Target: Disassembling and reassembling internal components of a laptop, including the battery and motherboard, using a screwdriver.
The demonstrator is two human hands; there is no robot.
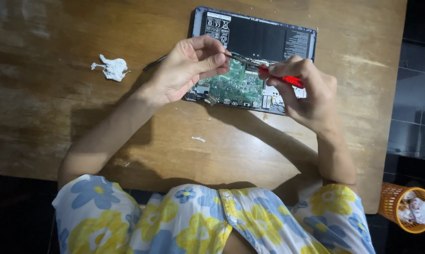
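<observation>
lying opened laptop (250,61) bares green board, black battery; right hand (306,94) grips red screwdriver (283,77), left hand (189,70) pinches tweezers (238,57).

Warm overhead light brightens the wooden table (57,94) with soft glare toward ten o'clock, arm shadows fall toward six o'clock, the dark floor (415,94) at three o'clock stays dim, and edges look slightly soft.

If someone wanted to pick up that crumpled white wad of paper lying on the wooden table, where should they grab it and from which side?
Probably from straight above, pinching the crumpled white paper wad across its thick middle lump. It lies loose and alone on the wooden table, away from the left hand and the opened dark laptop, so nothing blocks a top approach. Its thin twisted tip looks too flimsy to grip.
</observation>
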